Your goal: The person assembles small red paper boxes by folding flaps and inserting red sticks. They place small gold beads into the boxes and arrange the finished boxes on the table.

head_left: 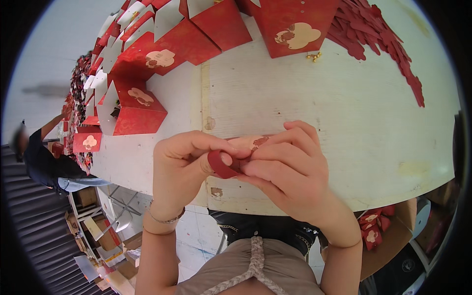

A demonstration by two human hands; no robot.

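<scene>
Left hand (178, 164) half-curled, gripping looped red strip (219, 166); right hand (295, 169) also half-curled, pinching same strip.

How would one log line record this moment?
left hand: holding curled red strip | right hand: same strip | table: red boxes, red pieces piled

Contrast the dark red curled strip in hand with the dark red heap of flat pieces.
The curled strip is bent round; the heap has flat pieces. The left hand and right hand hold the strip; the heap rests untouched on the pale table. Both are dark red.
</scene>
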